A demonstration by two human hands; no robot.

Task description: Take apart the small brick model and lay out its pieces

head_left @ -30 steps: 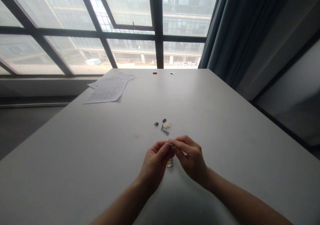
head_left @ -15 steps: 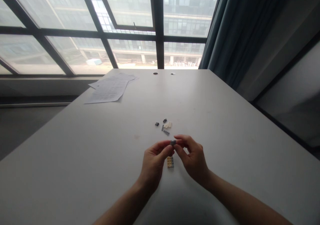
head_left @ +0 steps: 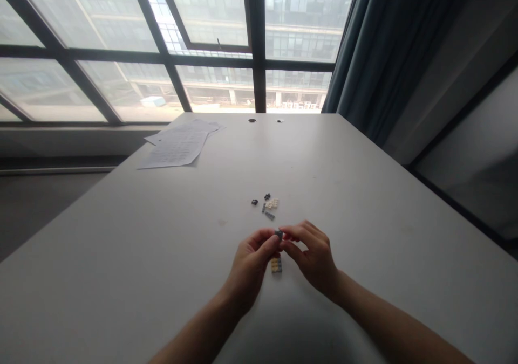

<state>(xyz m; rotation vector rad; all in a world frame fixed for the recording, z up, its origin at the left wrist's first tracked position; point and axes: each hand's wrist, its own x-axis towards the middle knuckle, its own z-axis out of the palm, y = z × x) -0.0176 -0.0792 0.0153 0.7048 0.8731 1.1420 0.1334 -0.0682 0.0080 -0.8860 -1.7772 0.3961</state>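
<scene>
Between thumb and fingers, my left hand [head_left: 251, 261] pinches a small dark grey building brick [head_left: 278, 234]. My right hand [head_left: 312, 251] meets it from the other side, its fingertips closed at the brick's right edge. Much of the brick is covered by fingers, so its full shape is hidden. Just below the hands, a yellow and grey brick assembly [head_left: 276, 267] lies on the table, studs up, its far end partly covered by my left hand.
Beyond the hands lie white bricks [head_left: 272, 204], a grey strip brick [head_left: 270, 215] and small black pieces [head_left: 254, 202]. Printed papers [head_left: 178, 145] rest at the far left of the white table [head_left: 364, 202]. A dark curtain [head_left: 356, 56] hangs at the right.
My right hand's fingers have drawn closer together around the brick, which has turned slightly between the hands. The bricks on the table have stayed where they were.
</scene>
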